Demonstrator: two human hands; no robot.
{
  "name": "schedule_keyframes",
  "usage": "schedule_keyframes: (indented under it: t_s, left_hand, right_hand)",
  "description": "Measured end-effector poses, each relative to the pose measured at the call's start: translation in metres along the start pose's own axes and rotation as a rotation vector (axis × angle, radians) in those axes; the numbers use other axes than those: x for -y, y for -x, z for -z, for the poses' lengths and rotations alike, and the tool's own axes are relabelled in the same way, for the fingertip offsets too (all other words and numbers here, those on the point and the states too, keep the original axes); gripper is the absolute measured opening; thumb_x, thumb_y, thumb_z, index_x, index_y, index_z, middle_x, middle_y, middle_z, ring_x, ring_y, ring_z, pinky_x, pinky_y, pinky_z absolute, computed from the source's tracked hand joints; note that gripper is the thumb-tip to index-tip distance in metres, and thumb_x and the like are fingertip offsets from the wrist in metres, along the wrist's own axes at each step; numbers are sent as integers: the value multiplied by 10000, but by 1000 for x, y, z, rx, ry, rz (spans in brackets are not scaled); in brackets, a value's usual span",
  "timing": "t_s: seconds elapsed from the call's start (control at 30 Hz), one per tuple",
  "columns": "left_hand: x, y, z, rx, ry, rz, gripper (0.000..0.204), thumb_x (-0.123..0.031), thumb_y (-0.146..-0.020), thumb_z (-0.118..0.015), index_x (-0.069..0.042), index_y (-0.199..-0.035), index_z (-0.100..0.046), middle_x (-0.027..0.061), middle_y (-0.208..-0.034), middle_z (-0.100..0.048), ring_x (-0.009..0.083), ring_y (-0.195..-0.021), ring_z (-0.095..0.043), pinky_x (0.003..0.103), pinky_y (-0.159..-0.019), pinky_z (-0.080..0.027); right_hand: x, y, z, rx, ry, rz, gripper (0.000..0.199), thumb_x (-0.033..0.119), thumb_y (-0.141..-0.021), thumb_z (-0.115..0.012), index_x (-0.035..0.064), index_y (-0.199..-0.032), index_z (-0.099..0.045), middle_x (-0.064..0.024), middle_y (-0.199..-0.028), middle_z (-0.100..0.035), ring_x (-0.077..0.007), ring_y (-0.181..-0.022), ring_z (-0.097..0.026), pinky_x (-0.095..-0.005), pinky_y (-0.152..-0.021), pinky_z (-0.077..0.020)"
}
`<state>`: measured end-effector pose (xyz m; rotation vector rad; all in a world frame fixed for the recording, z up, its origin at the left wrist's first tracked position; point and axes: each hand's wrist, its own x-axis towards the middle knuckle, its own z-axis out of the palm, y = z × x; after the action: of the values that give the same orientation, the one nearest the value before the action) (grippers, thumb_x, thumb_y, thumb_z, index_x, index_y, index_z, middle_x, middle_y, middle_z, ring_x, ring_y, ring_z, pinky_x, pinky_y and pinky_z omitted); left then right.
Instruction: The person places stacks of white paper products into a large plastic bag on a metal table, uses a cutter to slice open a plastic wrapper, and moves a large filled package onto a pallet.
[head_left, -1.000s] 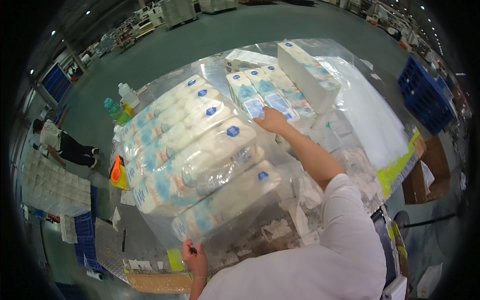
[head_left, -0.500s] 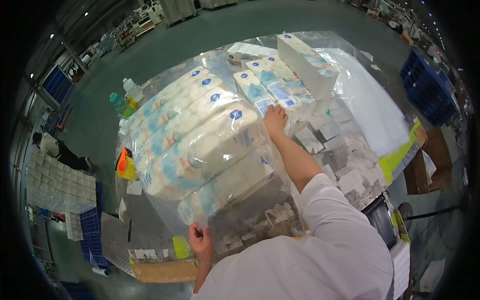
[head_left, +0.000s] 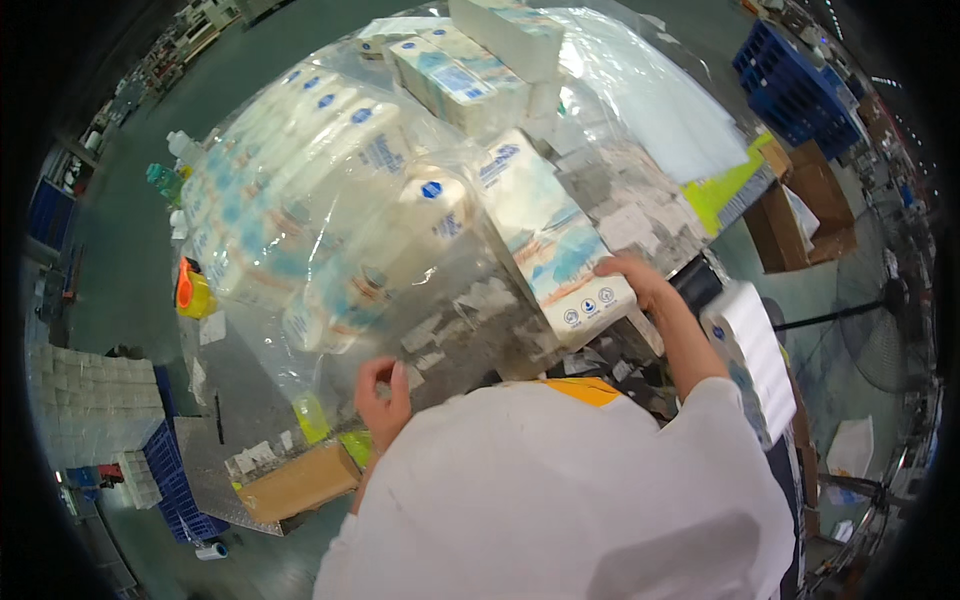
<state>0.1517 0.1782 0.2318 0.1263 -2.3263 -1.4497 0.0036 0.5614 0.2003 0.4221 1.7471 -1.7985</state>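
Observation:
A long tissue pack (head_left: 545, 235), white with a blue and orange print, lies slanting across the front of the table. My right hand (head_left: 645, 285) grips its near right end. To its left, a large clear plastic bag (head_left: 290, 375) covers several similar tissue packs (head_left: 270, 190) lying side by side. My left hand (head_left: 385, 395) hovers near the bag's near edge, fingers loosely curled and thumb apart, with nothing visible in it. More tissue packs (head_left: 460, 80) sit beyond the held one, beside a taller pack standing on edge (head_left: 520, 40).
Flat sheets of clear film (head_left: 650, 100) lie at the far right. An orange and yellow tape dispenser (head_left: 190, 290) and bottles (head_left: 165, 180) line the left edge. On the right are an open cardboard box (head_left: 800, 210), blue crates (head_left: 790, 85) and a fan (head_left: 880, 320).
My right hand has drawn a tissue pack from the far group toward me and to the right. The left hand has let go of the bag's edge. The view has shifted right.

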Motion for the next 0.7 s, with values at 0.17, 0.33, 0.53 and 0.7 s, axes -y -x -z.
schedule_keyframes:
  t_s: [0.17,0.33,0.53,0.7]
  left_hand:
    - [11,-33,-62,451,356,311,236,-218,-889,-493,-9,-990,-532,33,-862,-570,93,-742,-504,231,-690,-425]
    - [-52,-75,-127,780,664,136,394,-348,-897,-436,-42,-1142,-476,70,-1049,-565,142,-939,-526,291,-834,-421]
    - [-90,-91,-171,1112,1726,559,515,-457,-836,-487,-68,-1174,-474,91,-1105,-552,219,-1004,-534,363,-891,-415]
    - [-141,-109,-127,756,1255,563,458,-277,-790,-549,25,-1126,-475,143,-1064,-556,251,-949,-557,354,-810,-460]
  right_hand:
    - [-66,55,-20,100,-762,61,443,190,-704,-582,-51,-1067,-499,-191,-950,-600,-273,-795,-627,-369,-712,-529]
    - [-55,81,-71,204,-651,349,534,265,-727,-555,-51,-1147,-466,-188,-1019,-587,-281,-845,-613,-369,-751,-514]
    - [-39,101,-105,228,-630,408,608,324,-741,-545,-37,-1212,-411,-189,-1117,-533,-269,-960,-562,-352,-825,-471]
    - [15,125,-69,16,-861,430,672,373,-752,-536,-25,-1266,-366,-191,-1199,-487,-260,-1055,-519,-338,-886,-435]
